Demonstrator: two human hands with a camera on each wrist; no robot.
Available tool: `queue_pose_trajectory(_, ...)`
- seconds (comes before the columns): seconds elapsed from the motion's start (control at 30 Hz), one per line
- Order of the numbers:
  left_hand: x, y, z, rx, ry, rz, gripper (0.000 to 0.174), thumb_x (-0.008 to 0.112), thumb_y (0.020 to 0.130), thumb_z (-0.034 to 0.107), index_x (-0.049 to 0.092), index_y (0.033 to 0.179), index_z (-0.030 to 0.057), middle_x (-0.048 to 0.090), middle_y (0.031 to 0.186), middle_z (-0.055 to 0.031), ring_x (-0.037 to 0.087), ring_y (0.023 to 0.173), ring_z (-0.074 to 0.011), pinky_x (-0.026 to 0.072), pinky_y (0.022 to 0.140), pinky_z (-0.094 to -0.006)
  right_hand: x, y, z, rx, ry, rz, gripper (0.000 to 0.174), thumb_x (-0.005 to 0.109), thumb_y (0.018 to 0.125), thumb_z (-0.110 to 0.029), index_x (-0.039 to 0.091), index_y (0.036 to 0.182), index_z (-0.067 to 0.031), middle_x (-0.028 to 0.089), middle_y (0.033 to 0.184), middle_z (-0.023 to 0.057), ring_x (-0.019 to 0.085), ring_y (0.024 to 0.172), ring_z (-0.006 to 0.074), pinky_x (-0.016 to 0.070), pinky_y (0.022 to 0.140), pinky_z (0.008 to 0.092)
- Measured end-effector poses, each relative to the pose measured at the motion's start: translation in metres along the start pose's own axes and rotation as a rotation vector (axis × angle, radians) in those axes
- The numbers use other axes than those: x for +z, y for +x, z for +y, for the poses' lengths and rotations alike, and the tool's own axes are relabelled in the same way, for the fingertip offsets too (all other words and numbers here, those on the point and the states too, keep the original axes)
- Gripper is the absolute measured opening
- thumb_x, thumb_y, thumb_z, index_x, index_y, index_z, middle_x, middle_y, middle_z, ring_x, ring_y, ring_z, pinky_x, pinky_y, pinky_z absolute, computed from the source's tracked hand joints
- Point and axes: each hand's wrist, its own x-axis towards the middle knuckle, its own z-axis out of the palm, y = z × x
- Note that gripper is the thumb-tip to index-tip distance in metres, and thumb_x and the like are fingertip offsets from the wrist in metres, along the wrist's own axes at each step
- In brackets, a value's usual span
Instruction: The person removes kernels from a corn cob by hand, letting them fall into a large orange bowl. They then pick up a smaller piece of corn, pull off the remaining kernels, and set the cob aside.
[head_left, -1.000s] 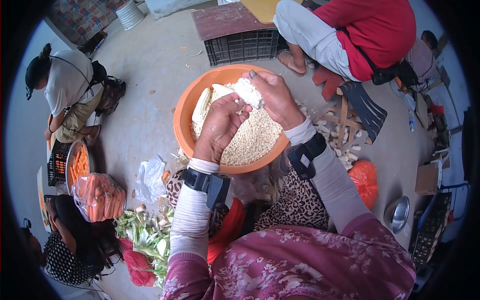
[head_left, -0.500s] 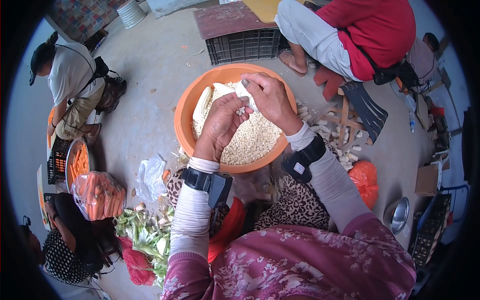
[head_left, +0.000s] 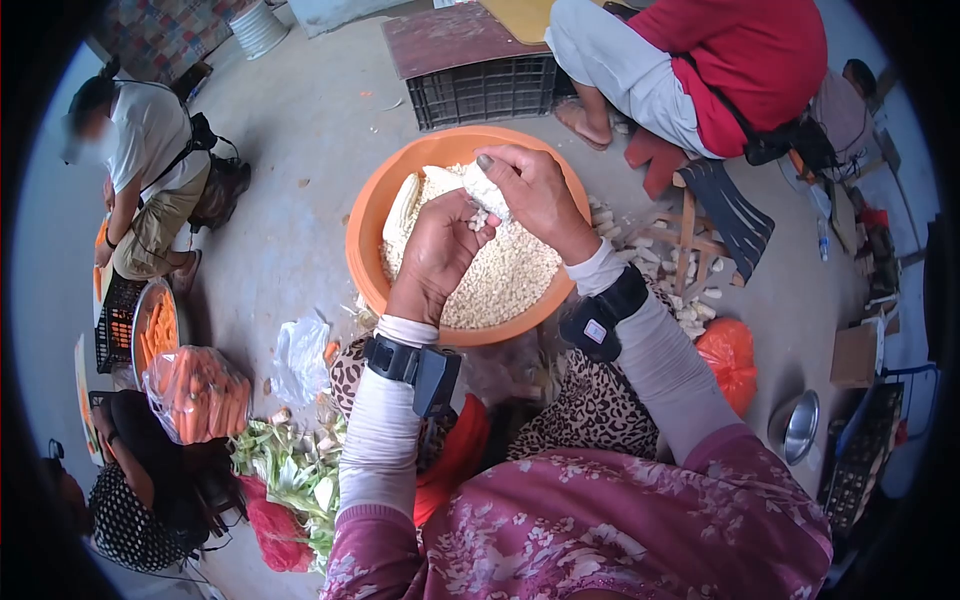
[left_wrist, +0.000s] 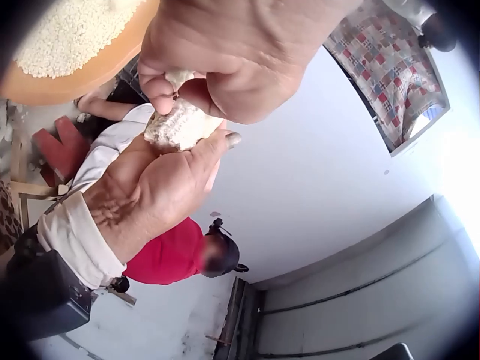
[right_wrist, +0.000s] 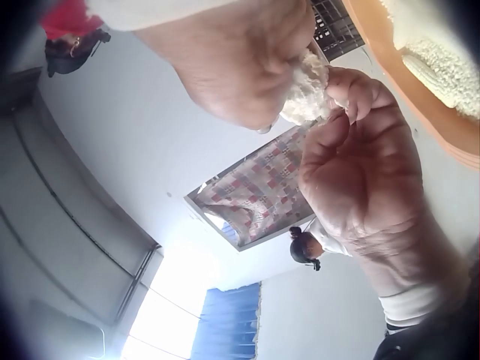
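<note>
Over an orange basin (head_left: pixel 364 265) of loose corn kernels (head_left: pixel 505 285), my right hand (head_left: pixel 545 205) grips a pale, partly stripped corn cob (head_left: pixel 487 190), its thumb along the upper side. My left hand (head_left: pixel 437 245) is at the cob's near left end, fingers curled in with a few loose kernels (head_left: pixel 479 219) held among them. In the left wrist view, the cob's bare, rough face (left_wrist: pixel 178 129) shows between both hands. The right wrist view has the left fingertips right at the cob (right_wrist: pixel 306 88). Whole corn cobs (head_left: pixel 402 210) lie at the basin's left.
Stripped cobs (head_left: pixel 695 318) litter the floor by a wooden stool (head_left: pixel 690 245) at right. Left are bagged carrots (head_left: pixel 197 395), a metal bowl of carrot pieces (head_left: pixel 160 325) and green husks (head_left: pixel 310 480). A black crate (head_left: pixel 485 95) stands beyond the basin; other people sit around.
The right hand has turned and shifted slightly left and down with the cob. The left thumb has moved inward along it, and loose kernels now show in the left fingers.
</note>
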Motion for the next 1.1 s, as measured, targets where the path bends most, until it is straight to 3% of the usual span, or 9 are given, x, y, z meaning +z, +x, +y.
queue_pose_trajectory(0.17,0.0,0.002,-0.001,-0.001,-0.024,-0.034,0.015,0.048,0.088,0.008,0.054,0.099,-0.0003,0.058,0.101,-0.008,0.057,0.085,-0.0168,0.0509,0.073,-0.0288,-0.001,-0.002,0.001,0.001,0.039,0.01,0.03,0.057,0.088,-0.022,0.063,0.1,0.0042,0.066,0.084,0.0177,0.065,0.078,0.0195,0.0488,0.07,0.0297)
queue_pose_trajectory(0.37,0.003,-0.001,0.0,0.042,0.075,0.026,0.016,0.051,0.089,0.011,0.056,0.095,-0.0031,0.056,0.091,-0.0082,0.057,0.077,-0.0173,0.0496,0.068,-0.0266,0.0,-0.002,0.003,-0.061,0.004,0.011,0.028,0.058,0.087,-0.021,0.063,0.099,0.0046,0.066,0.087,0.0186,0.065,0.08,0.0263,0.0492,0.072,0.0313)
queue_pose_trajectory(0.47,0.0,0.0,0.001,0.017,0.118,-0.018,0.018,0.048,0.088,0.009,0.052,0.103,0.0001,0.057,0.096,-0.0057,0.057,0.083,-0.0152,0.0514,0.073,-0.03,0.002,-0.003,0.007,-0.078,-0.039,0.016,0.026,0.058,0.086,-0.018,0.063,0.098,0.0046,0.065,0.091,0.019,0.064,0.083,0.0298,0.0492,0.073,0.0329)
queue_pose_trajectory(0.53,0.006,-0.001,0.002,0.014,0.104,0.051,0.01,0.047,0.085,0.004,0.054,0.088,-0.0024,0.055,0.088,-0.0079,0.057,0.074,-0.0177,0.0492,0.067,-0.0277,0.004,-0.004,0.007,-0.125,-0.044,-0.016,0.023,0.058,0.085,-0.014,0.063,0.098,0.0043,0.063,0.093,0.0193,0.063,0.085,0.0308,0.0491,0.074,0.034)
queue_pose_trajectory(0.77,0.001,0.003,-0.004,0.021,0.09,0.096,0.015,0.041,0.078,-0.004,0.053,0.087,-0.0033,0.055,0.085,-0.0086,0.056,0.071,-0.0174,0.0489,0.066,-0.0287,0.01,-0.006,0.01,-0.191,-0.142,-0.015,0.023,0.058,0.084,-0.013,0.063,0.096,0.0047,0.064,0.092,0.0194,0.063,0.084,0.0321,0.0492,0.074,0.0346)
queue_pose_trajectory(0.97,-0.01,0.006,-0.005,-0.011,0.219,0.052,0.02,0.041,0.082,0.0,0.054,0.096,-0.0017,0.058,0.096,-0.0069,0.056,0.082,-0.0157,0.0496,0.072,-0.0294,0.005,0.0,0.01,-0.067,-0.006,-0.011,0.028,0.059,0.085,-0.021,0.064,0.094,0.0052,0.066,0.085,0.0191,0.065,0.079,0.0286,0.0492,0.071,0.0328)
queue_pose_trajectory(1.1,0.003,-0.002,0.003,0.011,-0.026,-0.057,0.019,0.043,0.09,0.008,0.052,0.104,0.0003,0.059,0.1,-0.0075,0.058,0.083,-0.0161,0.0511,0.07,-0.0268,0.001,0.002,0.012,-0.008,0.075,-0.015,0.03,0.059,0.086,-0.022,0.063,0.096,0.0053,0.066,0.081,0.0162,0.064,0.074,0.0212,0.0486,0.068,0.03)
